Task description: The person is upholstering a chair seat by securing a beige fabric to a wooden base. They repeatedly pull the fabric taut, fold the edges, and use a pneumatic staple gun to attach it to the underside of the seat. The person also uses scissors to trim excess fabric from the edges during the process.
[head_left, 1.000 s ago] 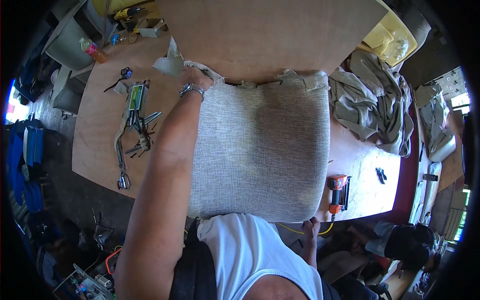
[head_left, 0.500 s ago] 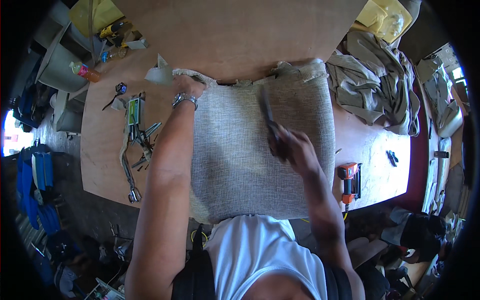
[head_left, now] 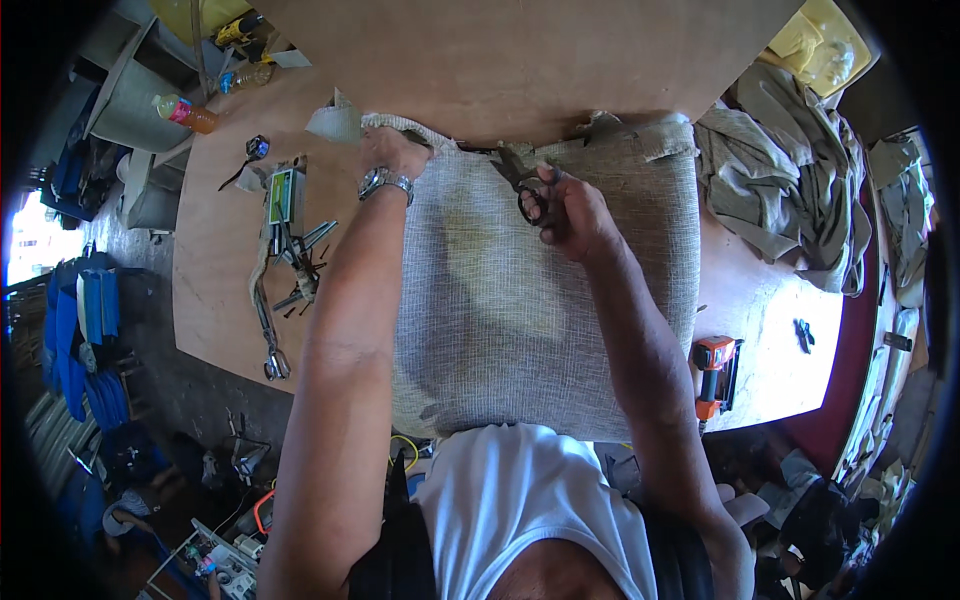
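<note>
A large grey woven-fabric cushion panel (head_left: 540, 300) lies across the middle of the brown plywood bench (head_left: 215, 260), reaching from the near edge almost to a tall plywood board (head_left: 520, 60) that stands over the far part of the bench. The left hand (head_left: 392, 152), with a silver metal wristwatch (head_left: 384, 181) on its wrist, is closed on the fabric at the panel's far left corner, fingers curled over the folded edge. The right hand (head_left: 568, 208) is wrapped around the black loop handles of a pair of scissors (head_left: 524, 185), whose blades point toward the panel's far edge, just beside the board; how far the blades are parted cannot be told.

A loose scrap of grey fabric (head_left: 335, 122) lies touching the panel's far left corner. Near the left edge of the bench sit a green and white rectangular box (head_left: 283, 195), a scatter of dark metal hand tools (head_left: 295, 265) and a long metal wrench (head_left: 268, 335) reaching toward the near left corner. A small blue and black tool (head_left: 252, 152) lies toward the far left corner, and an orange-filled plastic bottle with a pink and yellow top (head_left: 185, 112) lies off the far left corner. By the near right edge stands an orange and black staple gun (head_left: 714, 372), with a small dark clip (head_left: 803, 333) further right. A heap of crumpled grey-green cloth (head_left: 780, 190) covers the far right of the bench.
</note>
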Tool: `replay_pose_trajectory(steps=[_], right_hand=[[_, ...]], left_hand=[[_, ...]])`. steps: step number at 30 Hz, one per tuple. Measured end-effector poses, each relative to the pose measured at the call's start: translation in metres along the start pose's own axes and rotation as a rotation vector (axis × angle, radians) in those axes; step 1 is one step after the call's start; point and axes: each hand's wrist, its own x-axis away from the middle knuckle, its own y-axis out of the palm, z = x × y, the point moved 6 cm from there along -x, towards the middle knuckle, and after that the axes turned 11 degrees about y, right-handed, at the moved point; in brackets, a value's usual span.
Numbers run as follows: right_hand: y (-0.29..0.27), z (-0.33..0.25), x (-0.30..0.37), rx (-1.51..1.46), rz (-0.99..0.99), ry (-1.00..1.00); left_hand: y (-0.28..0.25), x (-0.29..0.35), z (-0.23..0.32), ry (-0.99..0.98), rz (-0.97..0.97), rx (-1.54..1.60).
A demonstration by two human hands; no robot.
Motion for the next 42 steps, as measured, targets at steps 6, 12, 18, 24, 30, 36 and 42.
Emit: replay_pose_trajectory(steps=[6,12,18,24,30,36,42], right_hand=[[-0.002,-0.004,0.000,-0.041,0.042,-0.038],[0.000,-0.004,-0.004,-0.029,-0.011,-0.018],[0.005,-0.011,-0.003,0.012,0.021,0.022],[0.012,-0.024,0.001,0.077,0.063,0.022],[0.017,-0.010,-0.019,0.065,0.140,-0.013],[0.007,0.012,-0.032,-0.051,0.056,-0.014],[0.015,0.024,-0.009,0.318,0.147,-0.110]], left_hand=[[-0.011,0.005,0.007,0.057,0.127,-0.038],[-0.007,0.004,0.006,0.039,-0.018,-0.027],[-0.007,0.004,0.006,0.041,-0.011,-0.015],[-0.008,0.005,0.006,0.049,0.021,-0.023],[-0.008,0.006,0.010,0.054,0.005,-0.043],[-0.013,0.009,0.011,0.034,0.034,-0.009],[-0.008,0.000,0.006,0.067,0.087,-0.077]])
